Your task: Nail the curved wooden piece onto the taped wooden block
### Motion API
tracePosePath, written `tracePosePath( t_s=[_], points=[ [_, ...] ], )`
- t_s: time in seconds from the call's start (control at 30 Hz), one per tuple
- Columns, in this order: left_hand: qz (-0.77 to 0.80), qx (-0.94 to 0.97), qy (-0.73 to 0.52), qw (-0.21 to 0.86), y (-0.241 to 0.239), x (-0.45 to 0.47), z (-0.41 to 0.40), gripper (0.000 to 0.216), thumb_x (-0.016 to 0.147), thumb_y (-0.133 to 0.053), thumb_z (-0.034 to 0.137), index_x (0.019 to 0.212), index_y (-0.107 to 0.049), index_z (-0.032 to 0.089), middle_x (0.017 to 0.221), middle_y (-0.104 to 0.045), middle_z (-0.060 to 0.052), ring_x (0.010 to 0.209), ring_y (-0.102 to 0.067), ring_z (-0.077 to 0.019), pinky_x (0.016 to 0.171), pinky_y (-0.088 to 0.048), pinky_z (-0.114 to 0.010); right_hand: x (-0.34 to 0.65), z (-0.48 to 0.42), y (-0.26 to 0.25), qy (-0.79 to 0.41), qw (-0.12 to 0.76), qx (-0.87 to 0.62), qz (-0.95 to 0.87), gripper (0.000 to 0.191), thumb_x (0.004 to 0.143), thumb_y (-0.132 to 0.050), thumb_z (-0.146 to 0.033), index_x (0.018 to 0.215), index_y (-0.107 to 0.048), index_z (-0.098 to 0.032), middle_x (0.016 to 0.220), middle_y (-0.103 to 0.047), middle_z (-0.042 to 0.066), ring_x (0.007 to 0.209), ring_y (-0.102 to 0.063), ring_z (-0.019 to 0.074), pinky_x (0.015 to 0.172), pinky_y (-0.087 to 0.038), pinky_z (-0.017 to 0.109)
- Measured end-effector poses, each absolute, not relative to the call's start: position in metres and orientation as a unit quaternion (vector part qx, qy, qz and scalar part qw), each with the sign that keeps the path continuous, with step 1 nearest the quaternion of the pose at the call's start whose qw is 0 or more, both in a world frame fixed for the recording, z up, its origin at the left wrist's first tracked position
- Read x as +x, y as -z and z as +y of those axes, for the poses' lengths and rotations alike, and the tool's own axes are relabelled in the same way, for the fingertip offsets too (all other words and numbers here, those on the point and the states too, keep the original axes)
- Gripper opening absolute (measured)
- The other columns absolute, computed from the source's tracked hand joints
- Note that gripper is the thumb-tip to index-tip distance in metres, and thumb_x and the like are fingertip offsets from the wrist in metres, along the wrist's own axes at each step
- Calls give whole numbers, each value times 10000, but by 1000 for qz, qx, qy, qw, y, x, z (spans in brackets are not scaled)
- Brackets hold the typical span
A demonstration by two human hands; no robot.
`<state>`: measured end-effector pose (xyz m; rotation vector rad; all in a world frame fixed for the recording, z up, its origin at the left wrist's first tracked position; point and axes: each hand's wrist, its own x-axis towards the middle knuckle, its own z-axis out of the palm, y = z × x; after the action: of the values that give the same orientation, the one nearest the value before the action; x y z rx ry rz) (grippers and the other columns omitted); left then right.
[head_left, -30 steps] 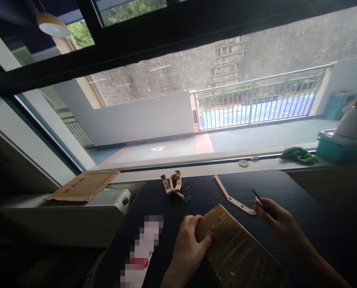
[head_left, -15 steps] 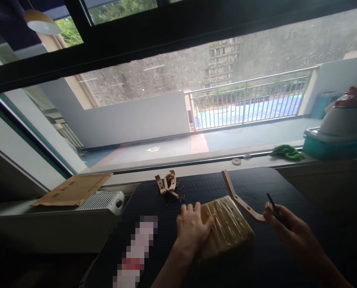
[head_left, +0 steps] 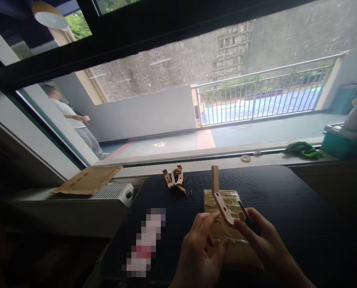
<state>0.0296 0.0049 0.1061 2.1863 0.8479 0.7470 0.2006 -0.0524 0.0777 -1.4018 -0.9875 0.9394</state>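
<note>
My right hand (head_left: pixel 261 240) pinches the lower end of a bent wooden bracket (head_left: pixel 218 196) and also grips a thin black tool (head_left: pixel 243 211). The bracket stands upright over a flat wooden board (head_left: pixel 223 200) that lies on the black table (head_left: pixel 301 208). My left hand (head_left: pixel 201 250) hovers just left of the bracket's lower end, fingers curled and partly apart, touching or nearly touching it. Whether it grips the bracket is unclear.
More wooden hook pieces (head_left: pixel 175 180) and small dark screws (head_left: pixel 189 193) lie at the table's far edge. A brown envelope (head_left: pixel 88 180) rests on a radiator at left. A green cloth (head_left: pixel 303 150) and teal box (head_left: pixel 345 146) sit on the sill. A person (head_left: pixel 73 122) stands outside.
The board was laid flat on the table and my left hand came off it. My right hand swung the bracket left, over the board, and tipped it upright.
</note>
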Motion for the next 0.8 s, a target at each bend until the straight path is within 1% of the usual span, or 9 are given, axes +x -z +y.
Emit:
tracePosePath(
  t_s=[0.07,0.13,0.2,0.37,0.43,0.5,0.6,0.7,0.8],
  points=[
    [224,845,-343,344,-99,42,2,480,789,-517,132,1252,-461,246,1251,-516,-84,940,-596,-177,753,-508,-257,189,-50,-80,-412,582,-562,-420,326,778,-590,-469,907,-581,-169,854,-646,48,793,-595,196,702,-466,268],
    [182,838,-369,358,-92,52,0,518,790,-516,104,1277,-416,248,1241,-527,-81,1049,-559,-196,864,-483,-290,182,-51,-82,-417,590,-546,-424,312,801,-567,-461,913,-588,-170,872,-647,53,824,-596,195,737,-466,271],
    [204,817,-366,396,-87,56,0,480,785,-541,106,1236,-441,237,1141,-582,-66,989,-580,-181,864,-480,-284,182,-54,-84,-424,587,-537,-432,331,823,-534,-467,945,-599,-167,896,-647,61,844,-596,200,753,-466,281],
    [331,748,-315,481,-91,43,16,155,809,-553,199,963,-562,188,847,-614,-9,766,-576,-136,689,-479,-220,208,-67,-79,-379,555,-605,-428,419,792,-534,-522,948,-659,-154,839,-646,66,765,-591,201,644,-465,264],
    [361,729,-326,482,-94,34,26,170,809,-553,219,974,-564,178,847,-606,-9,772,-568,-137,700,-471,-223,221,-73,-74,-319,562,-654,-393,421,780,-549,-518,960,-675,-159,673,-590,30,640,-545,158,561,-431,238],
    [366,715,-324,500,-96,26,34,191,814,-545,229,994,-561,168,824,-603,-11,762,-567,-138,698,-466,-228,229,-78,-69,-287,578,-679,-350,456,775,-548,-518,1029,-664,-158,522,-466,-14,506,-449,121,461,-364,227],
    [321,700,-308,558,-94,23,38,207,830,-531,228,1023,-551,157,884,-618,-35,824,-579,-150,745,-467,-242,231,-81,-66,-313,586,-676,-319,550,766,-543,-537,1150,-608,-150,448,-353,-51,419,-348,101,382,-266,223],
    [286,688,-293,599,-91,28,38,220,846,-514,220,1054,-541,153,973,-625,-61,913,-582,-166,810,-463,-261,225,-79,-68,-322,595,-667,-312,583,724,-578,-548,1159,-594,-159,499,-457,-36,460,-421,111,399,-304,217],
    [283,714,-276,578,-91,31,35,232,833,-516,189,1060,-555,159,1018,-616,-69,950,-574,-179,847,-456,-281,220,-77,-71,-281,604,-682,-302,481,663,-631,-534,974,-649,-168,658,-602,9,615,-544,155,493,-400,219]
  ],
)
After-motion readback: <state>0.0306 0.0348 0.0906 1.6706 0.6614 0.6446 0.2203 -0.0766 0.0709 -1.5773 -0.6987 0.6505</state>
